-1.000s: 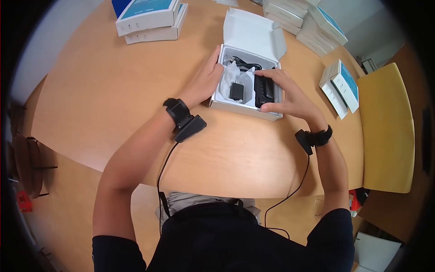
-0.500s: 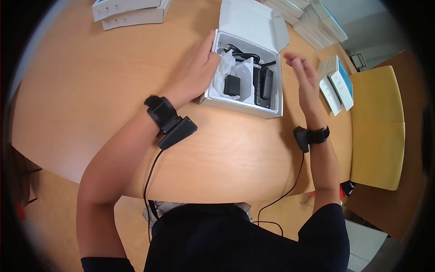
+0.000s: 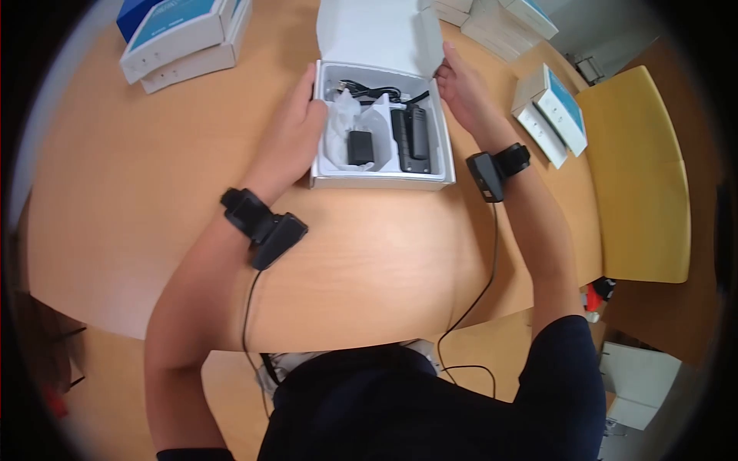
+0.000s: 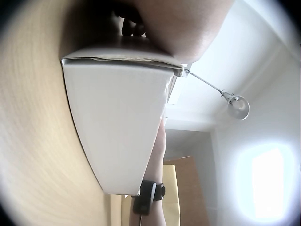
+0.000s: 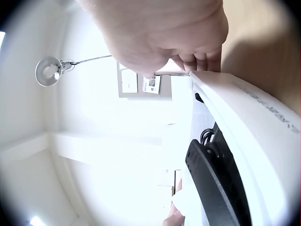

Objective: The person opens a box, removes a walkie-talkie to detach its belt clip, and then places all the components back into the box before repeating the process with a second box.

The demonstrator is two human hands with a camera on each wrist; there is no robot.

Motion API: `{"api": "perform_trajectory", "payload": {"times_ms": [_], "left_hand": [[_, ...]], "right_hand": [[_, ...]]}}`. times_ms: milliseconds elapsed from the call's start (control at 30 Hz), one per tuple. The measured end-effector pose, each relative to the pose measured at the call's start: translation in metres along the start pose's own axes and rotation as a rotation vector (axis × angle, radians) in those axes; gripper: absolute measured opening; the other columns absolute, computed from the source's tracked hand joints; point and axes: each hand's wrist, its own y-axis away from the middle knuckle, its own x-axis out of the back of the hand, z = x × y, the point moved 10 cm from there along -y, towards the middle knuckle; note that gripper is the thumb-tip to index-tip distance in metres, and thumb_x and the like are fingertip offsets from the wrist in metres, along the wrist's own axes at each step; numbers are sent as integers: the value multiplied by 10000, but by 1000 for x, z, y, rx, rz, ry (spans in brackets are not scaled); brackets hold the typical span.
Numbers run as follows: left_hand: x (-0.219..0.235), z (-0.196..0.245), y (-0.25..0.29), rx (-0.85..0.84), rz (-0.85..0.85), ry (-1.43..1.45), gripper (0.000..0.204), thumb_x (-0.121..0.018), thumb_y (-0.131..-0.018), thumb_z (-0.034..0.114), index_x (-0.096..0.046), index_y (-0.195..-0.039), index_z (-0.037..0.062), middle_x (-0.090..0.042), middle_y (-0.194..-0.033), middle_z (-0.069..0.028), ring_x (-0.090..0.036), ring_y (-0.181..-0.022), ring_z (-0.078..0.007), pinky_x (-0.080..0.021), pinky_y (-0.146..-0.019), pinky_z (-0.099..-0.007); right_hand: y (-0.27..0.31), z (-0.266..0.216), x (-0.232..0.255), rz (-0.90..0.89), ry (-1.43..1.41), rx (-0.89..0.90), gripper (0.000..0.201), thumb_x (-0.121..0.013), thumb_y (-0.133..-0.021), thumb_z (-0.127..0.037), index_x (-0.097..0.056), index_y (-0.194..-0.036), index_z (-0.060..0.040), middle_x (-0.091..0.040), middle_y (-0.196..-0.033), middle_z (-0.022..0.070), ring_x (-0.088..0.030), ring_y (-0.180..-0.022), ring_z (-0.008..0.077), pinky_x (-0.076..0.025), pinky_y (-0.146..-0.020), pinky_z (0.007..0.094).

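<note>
An open white cardboard box [image 3: 380,183] sits on the table, its lid [image 3: 377,34] raised at the far side. Inside lie a black power adapter [image 3: 359,147] in clear plastic wrap, a coiled black cable [image 3: 373,92] and a dark handheld device [image 3: 411,138] in the right compartment. My left hand [image 3: 296,127] holds the box's left wall, thumb near the rim. At the far right corner, where lid and box meet, my right hand [image 3: 465,92] has its fingers curled against the edge. The right wrist view shows these fingers partly hidden behind the corner [image 5: 200,61].
Two stacked white boxes [image 3: 188,46] with blue tops stand at the back left. More boxes [image 3: 503,27] are piled at the back right, and another pair [image 3: 550,111] lies right of my right hand. A yellow chair [image 3: 642,177] stands beside the table.
My right hand let go of the dark device, lifted off to the right and moved to the box's far right corner by the lid. My left hand stays at the left wall.
</note>
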Motion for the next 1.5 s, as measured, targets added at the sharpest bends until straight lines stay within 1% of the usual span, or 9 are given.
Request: {"api": "perform_trajectory", "payload": {"times_ms": [167, 333, 467, 767, 967, 1167, 1267, 1467, 1500], "left_hand": [[0, -11, -7, 18, -43, 48, 655, -391, -1076, 204, -291, -1665, -64, -452, -1652, -267, -425, -1543, -357, -320, -1258, -389], [11, -34, -17, 106, -58, 234, 722, -440, -1146, 317, -156, -1724, -9, -220, -1778, -231, -311, -1617, -329, -224, -1327, -413], [27, 22, -29, 67, 3, 117, 903, -340, -1135, 660, -100, -1738, 32, -282, -1768, -187, -359, -1590, -333, -260, -1307, -466], [14, 52, -32, -22, -74, 72, 659, -347, -1187, 520, -399, -1672, 77, -569, -1559, -118, -566, -1400, -228, -433, -1196, -390], [10, 43, -21, 1, -74, 90, 661, -371, -1177, 533, -418, -1653, 77, -500, -1622, -131, -489, -1472, -244, -396, -1247, -434], [11, 48, -19, 19, -72, 232, 521, -361, -1193, 308, -398, -1658, 76, -566, -1543, -97, -537, -1397, -196, -400, -1202, -365], [10, 44, -16, 13, -135, 131, 528, -394, -1169, 288, -397, -1660, 93, -495, -1624, -75, -474, -1483, -225, -400, -1228, -415], [10, 31, -3, 10, -149, 158, 486, -415, -1174, 179, -408, -1641, 46, -504, -1609, -131, -473, -1494, -236, -368, -1244, -369], [11, 41, -6, -214, -213, -52, 485, -396, -1192, 241, -431, -1617, 9, -434, -1683, -165, -403, -1562, -271, -315, -1281, -372]], "right_hand": [[25, -14, -13, -23, -73, 97, 529, -464, -1169, -458, -595, -1431, -17, -674, -1335, 95, -624, -1235, 202, -451, -1139, 371], [42, -14, -9, -92, -58, 172, 560, -465, -1176, -418, -494, -1549, -1, -592, -1503, 128, -561, -1377, 214, -418, -1209, 385], [65, -13, -13, -37, -68, 185, 631, -475, -1173, -416, -365, -1647, -14, -500, -1608, 128, -486, -1469, 216, -378, -1255, 382], [84, -17, -27, -198, 124, 398, 649, -556, -1150, -283, -278, -1680, -35, -363, -1719, 156, -302, -1619, 259, -269, -1316, 419], [81, -2, -27, -217, 105, 482, 650, -556, -1149, -295, -277, -1677, -37, -329, -1730, 172, -280, -1626, 282, -259, -1322, 430], [82, -3, -23, -181, 119, 435, 670, -570, -1142, -310, -273, -1684, -51, -328, -1732, 176, -286, -1625, 290, -265, -1319, 435], [82, -2, -25, -200, 96, 450, 658, -582, -1135, -304, -299, -1676, -58, -331, -1733, 171, -275, -1630, 288, -266, -1318, 435], [88, 6, -20, -194, -29, 303, 591, -581, -1108, -207, -395, -1654, -79, -503, -1619, 134, -455, -1505, 219, -364, -1250, 372], [91, 0, -20, -179, -75, 298, 525, -522, -1110, -207, -473, -1615, -72, -563, -1557, 100, -523, -1420, 176, -404, -1203, 340]]}}
